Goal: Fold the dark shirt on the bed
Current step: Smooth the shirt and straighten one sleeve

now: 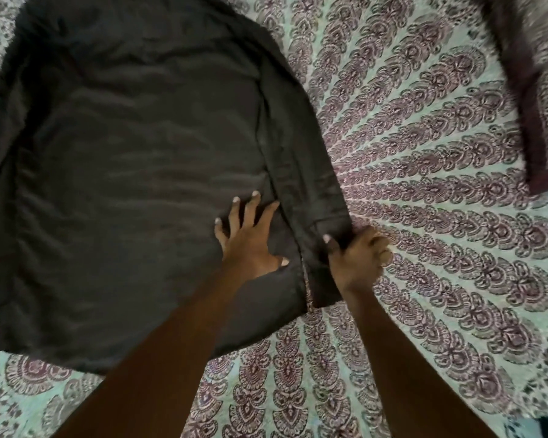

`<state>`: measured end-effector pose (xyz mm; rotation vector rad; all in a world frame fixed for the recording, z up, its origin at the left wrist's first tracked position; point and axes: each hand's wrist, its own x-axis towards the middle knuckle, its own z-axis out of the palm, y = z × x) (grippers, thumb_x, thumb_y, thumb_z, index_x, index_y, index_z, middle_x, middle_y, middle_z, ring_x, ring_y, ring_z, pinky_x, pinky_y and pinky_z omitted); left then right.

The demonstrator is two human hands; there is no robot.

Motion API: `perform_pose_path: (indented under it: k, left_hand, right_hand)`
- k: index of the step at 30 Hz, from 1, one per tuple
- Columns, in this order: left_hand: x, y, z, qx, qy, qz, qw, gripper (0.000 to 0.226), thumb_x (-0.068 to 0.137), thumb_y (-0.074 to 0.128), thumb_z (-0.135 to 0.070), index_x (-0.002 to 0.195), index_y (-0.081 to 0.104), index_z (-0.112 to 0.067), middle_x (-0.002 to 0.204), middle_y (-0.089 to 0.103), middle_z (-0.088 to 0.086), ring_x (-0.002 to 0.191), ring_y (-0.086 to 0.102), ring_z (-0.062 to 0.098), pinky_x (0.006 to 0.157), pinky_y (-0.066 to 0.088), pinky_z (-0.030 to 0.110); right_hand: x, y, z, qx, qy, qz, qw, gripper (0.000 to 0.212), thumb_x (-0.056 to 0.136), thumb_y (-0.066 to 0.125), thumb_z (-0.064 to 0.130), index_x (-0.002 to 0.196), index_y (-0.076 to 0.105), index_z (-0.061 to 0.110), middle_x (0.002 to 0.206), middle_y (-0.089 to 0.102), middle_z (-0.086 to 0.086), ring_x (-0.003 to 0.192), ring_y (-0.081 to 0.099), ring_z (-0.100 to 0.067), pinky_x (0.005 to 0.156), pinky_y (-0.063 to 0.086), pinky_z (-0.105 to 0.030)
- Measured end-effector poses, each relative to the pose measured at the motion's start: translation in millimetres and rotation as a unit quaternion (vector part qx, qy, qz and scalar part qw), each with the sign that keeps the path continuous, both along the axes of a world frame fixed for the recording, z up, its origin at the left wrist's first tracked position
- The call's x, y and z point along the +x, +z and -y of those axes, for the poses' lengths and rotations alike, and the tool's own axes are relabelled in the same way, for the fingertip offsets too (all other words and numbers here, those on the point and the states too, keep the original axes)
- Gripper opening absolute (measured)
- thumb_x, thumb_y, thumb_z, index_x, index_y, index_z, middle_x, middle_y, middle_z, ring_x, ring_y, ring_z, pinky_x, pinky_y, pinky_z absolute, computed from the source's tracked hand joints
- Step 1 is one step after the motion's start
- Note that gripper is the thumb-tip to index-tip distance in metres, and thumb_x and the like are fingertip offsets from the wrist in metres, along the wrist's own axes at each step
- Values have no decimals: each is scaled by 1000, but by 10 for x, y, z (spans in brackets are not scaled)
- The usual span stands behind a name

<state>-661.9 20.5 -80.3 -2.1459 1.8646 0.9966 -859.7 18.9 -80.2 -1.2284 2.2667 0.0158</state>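
Head view: the dark shirt (140,153) lies spread flat on the bed (424,191), left of centre. The left grip (250,238) is wide, fingers splayed, pressing the body panel near the hem. The right grip (358,257) curls round the sleeve (301,153) end at the shirt's right edge. Best bet: anchor the crease with the flat palm and carry the sleeve across evenly. A patterned cloth (538,90) sits well apart, upper right, off the fold's path.

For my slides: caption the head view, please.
Left hand presses the dark shirt flat while the right hand grips its sleeve.
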Motion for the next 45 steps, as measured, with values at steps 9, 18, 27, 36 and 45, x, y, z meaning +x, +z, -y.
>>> perform_pose_path:
  k: [9, 18, 27, 36, 45]
  left_hand:
    - [-239, 223, 201, 46, 31, 80, 995, 129, 54, 96, -55, 154, 14, -48, 165, 7, -6, 156, 6, 38, 113, 31, 71]
    - [-475, 588, 1183, -136, 177, -1, 975, 40, 91, 59, -26, 130, 55, -16, 132, 54, 11, 125, 51, 37, 98, 46, 53]
    - [-605, 565, 2780, -269, -34, 56, 961, 55, 98, 58, -23, 151, 42, -22, 160, 38, -1, 136, 42, 32, 105, 43, 54]
    - [-815, 270, 3701, -189, -38, 160, 968, 49, 92, 67, -19, 140, 54, -22, 157, 30, 19, 140, 31, 46, 108, 37, 63]
    - [-973, -92, 3886, -193, 93, 72, 974, 43, 91, 67, -28, 128, 56, -8, 139, 47, 23, 129, 46, 46, 103, 44, 62]
  right_hand:
    - [-513, 675, 721, -155, 20, 182, 971, 15, 104, 58, 21, 104, 48, 11, 85, 65, -4, 76, 67, -26, 67, 54, -32]
    - [-940, 1296, 1679, -169, 187, 14, 968, 21, 91, 75, 33, 105, 70, 18, 86, 72, -10, 73, 65, -26, 71, 54, -32]
    - [-1568, 1480, 2386, -248, 222, -61, 941, 25, 84, 81, 40, 92, 71, 18, 84, 75, -8, 79, 71, -33, 68, 54, -34]
    - [-2283, 1132, 2947, -284, 271, -85, 916, 38, 98, 62, 45, 84, 66, 10, 72, 66, -13, 64, 62, -34, 56, 46, -36]
    - [-2693, 530, 3668, -272, 342, -220, 872, 33, 100, 62, 36, 97, 66, 4, 87, 66, -22, 68, 65, -42, 64, 51, -42]
